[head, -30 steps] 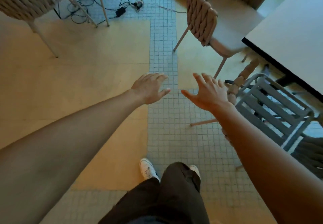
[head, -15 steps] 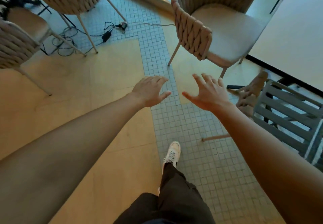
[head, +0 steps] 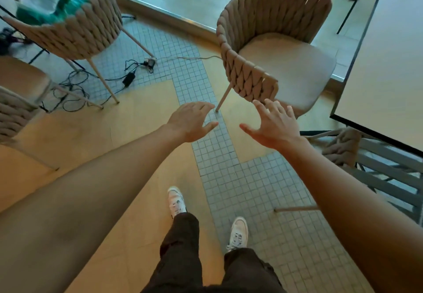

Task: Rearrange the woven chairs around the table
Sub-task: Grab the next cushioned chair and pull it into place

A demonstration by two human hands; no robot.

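Observation:
A beige woven chair (head: 249,73) with a pale seat cushion stands ahead, next to the white table (head: 389,70) with a black edge at the right. My left hand (head: 191,120) is stretched out, fingers apart, just short of the chair's front leg. My right hand (head: 274,122) is spread open just below the chair's woven armrest, not touching it. Both hands hold nothing. A second woven chair (head: 75,31) stands at the upper left with green and white things on its seat. A third woven chair (head: 16,107) is at the left edge.
Black cables and a power adapter (head: 129,78) lie on the tiled floor between the chairs. A grey slatted chair (head: 389,178) sits under the table at the right, with another woven armrest (head: 343,146) beside it. My feet in white shoes (head: 176,202) stand on the floor.
I have walked forward: the woven chair beside the table is closer and fuller in view. Both hands stay outstretched and open, now near its armrest and leg.

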